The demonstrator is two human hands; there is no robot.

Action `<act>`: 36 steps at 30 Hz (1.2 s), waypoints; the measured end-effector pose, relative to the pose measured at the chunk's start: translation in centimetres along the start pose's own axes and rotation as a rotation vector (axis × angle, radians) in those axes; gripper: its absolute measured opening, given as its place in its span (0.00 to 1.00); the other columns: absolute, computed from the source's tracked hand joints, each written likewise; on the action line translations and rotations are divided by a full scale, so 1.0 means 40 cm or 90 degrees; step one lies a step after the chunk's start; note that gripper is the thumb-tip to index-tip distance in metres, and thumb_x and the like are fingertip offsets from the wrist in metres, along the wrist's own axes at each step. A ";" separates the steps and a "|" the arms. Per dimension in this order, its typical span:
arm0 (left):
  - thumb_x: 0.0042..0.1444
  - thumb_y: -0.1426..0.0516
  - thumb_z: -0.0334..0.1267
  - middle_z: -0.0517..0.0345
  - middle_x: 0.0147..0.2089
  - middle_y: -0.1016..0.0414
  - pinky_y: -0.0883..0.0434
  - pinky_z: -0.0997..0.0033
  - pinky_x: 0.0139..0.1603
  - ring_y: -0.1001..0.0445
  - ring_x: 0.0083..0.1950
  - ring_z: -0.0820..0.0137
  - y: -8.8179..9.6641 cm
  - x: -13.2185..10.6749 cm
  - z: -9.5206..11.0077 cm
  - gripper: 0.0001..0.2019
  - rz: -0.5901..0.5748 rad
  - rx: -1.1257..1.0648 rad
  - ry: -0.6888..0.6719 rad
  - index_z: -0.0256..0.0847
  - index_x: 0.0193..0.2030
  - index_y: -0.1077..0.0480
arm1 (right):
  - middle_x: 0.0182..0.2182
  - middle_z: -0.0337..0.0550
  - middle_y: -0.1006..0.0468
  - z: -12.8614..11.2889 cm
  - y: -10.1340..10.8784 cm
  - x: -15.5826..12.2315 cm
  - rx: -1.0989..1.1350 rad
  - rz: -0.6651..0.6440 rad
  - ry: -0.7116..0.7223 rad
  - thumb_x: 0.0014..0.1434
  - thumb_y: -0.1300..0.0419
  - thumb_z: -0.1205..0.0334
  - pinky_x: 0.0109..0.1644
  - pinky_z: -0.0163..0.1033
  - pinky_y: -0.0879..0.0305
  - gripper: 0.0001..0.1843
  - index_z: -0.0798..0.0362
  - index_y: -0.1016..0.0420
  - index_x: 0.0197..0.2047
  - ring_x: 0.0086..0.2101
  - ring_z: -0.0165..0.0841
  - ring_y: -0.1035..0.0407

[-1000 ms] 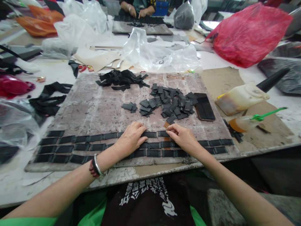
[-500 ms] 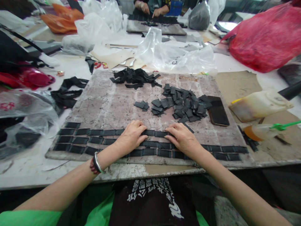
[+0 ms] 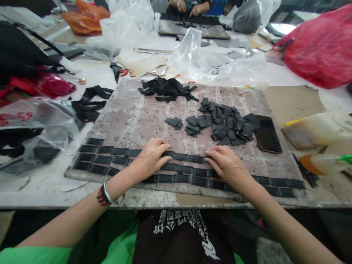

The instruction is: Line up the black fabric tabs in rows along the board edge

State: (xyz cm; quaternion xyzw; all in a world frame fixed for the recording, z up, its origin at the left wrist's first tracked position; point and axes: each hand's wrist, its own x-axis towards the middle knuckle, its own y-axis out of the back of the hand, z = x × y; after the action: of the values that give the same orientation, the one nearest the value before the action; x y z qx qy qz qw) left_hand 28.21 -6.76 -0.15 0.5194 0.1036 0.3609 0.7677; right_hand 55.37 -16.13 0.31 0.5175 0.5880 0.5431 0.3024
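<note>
Black rectangular fabric pieces lie in long rows along the near side of a worn grey board [image 3: 132, 121]. My left hand [image 3: 154, 154] rests over the top row [image 3: 181, 157], thumb and fingers gripping the long edges of a piece partly covered by the hand. My right hand [image 3: 225, 163] grips the right end of that row, mostly hiding the piece under its fingertips. Two pieces show between the hands. Beyond them is a loose pile of similar black pieces [image 3: 228, 123], with a few more [image 3: 173, 123] to its left.
A heap of black strips [image 3: 167, 88] lies at the board's far side. A phone [image 3: 268, 134] sits right of the pile. Two plastic bottles [image 3: 316, 128] stand farther right. Clear plastic bags [image 3: 217, 66] and a red bag [image 3: 319, 47] lie beyond. Across the table, a co-worker's hands [image 3: 189, 7] work.
The view has shifted, so the board appears farther right. My left hand has slid slightly left along the top row. My right hand stays at the row's end.
</note>
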 end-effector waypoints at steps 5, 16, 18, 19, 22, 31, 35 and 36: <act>0.58 0.46 0.35 0.49 0.46 0.30 0.32 0.58 0.53 0.33 0.49 0.62 0.071 -0.032 -0.058 0.12 0.004 0.012 0.043 0.35 0.48 0.31 | 0.40 0.52 0.27 0.043 -0.002 -0.026 -0.007 0.038 0.004 0.64 0.50 0.62 0.46 0.45 0.34 0.13 0.57 0.28 0.45 0.41 0.40 0.34; 0.58 0.46 0.35 0.47 0.47 0.32 0.35 0.56 0.52 0.36 0.49 0.60 0.024 -0.030 -0.042 0.12 -0.061 0.022 0.049 0.36 0.48 0.30 | 0.38 0.52 0.26 -0.005 -0.016 0.020 0.003 0.040 0.031 0.64 0.48 0.63 0.44 0.43 0.34 0.11 0.57 0.27 0.43 0.40 0.40 0.33; 0.58 0.46 0.34 0.48 0.46 0.33 0.35 0.55 0.52 0.37 0.49 0.61 0.015 -0.032 -0.035 0.11 -0.068 0.024 0.050 0.37 0.47 0.30 | 0.38 0.51 0.26 -0.048 -0.030 0.057 0.030 0.025 0.039 0.64 0.48 0.64 0.44 0.43 0.34 0.10 0.56 0.27 0.44 0.41 0.40 0.33; 0.58 0.46 0.33 0.48 0.46 0.33 0.35 0.55 0.52 0.37 0.49 0.61 0.013 -0.035 -0.032 0.11 -0.069 0.024 0.054 0.37 0.47 0.30 | 0.38 0.51 0.26 -0.071 -0.040 0.077 0.040 0.013 0.046 0.63 0.48 0.64 0.44 0.43 0.34 0.10 0.56 0.27 0.44 0.41 0.39 0.33; 0.59 0.47 0.33 0.48 0.46 0.34 0.35 0.55 0.53 0.38 0.49 0.61 0.013 -0.045 -0.024 0.11 -0.070 0.025 0.066 0.38 0.47 0.30 | 0.38 0.50 0.27 -0.130 -0.073 0.130 0.060 -0.025 0.073 0.63 0.47 0.64 0.44 0.43 0.34 0.09 0.55 0.28 0.44 0.40 0.39 0.33; 0.59 0.48 0.31 0.48 0.48 0.33 0.34 0.58 0.54 0.36 0.51 0.62 0.031 -0.076 -0.044 0.12 -0.001 0.009 0.059 0.37 0.49 0.30 | 0.39 0.51 0.27 -0.152 -0.108 0.148 0.078 -0.008 0.106 0.62 0.47 0.64 0.43 0.44 0.33 0.11 0.55 0.28 0.46 0.41 0.40 0.33; 0.61 0.51 0.33 0.47 0.48 0.31 0.33 0.57 0.54 0.34 0.51 0.62 0.080 -0.122 -0.121 0.13 0.045 0.023 0.107 0.36 0.50 0.31 | 0.40 0.52 0.27 -0.130 -0.099 0.137 0.066 0.006 0.079 0.63 0.49 0.64 0.43 0.45 0.33 0.11 0.56 0.28 0.44 0.41 0.41 0.33; 0.61 0.50 0.33 0.47 0.48 0.31 0.33 0.57 0.54 0.33 0.50 0.62 0.092 -0.135 -0.141 0.13 0.045 0.030 0.123 0.37 0.50 0.31 | 0.39 0.52 0.27 -0.130 -0.099 0.138 0.066 0.008 0.074 0.64 0.50 0.64 0.43 0.45 0.33 0.11 0.55 0.28 0.44 0.41 0.41 0.33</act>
State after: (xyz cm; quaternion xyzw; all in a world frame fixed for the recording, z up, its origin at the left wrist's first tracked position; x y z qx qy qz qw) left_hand 19.67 -5.51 -0.60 0.5033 0.1673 0.4339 0.7283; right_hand 47.93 -12.14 -1.12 0.5042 0.6285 0.5427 0.2370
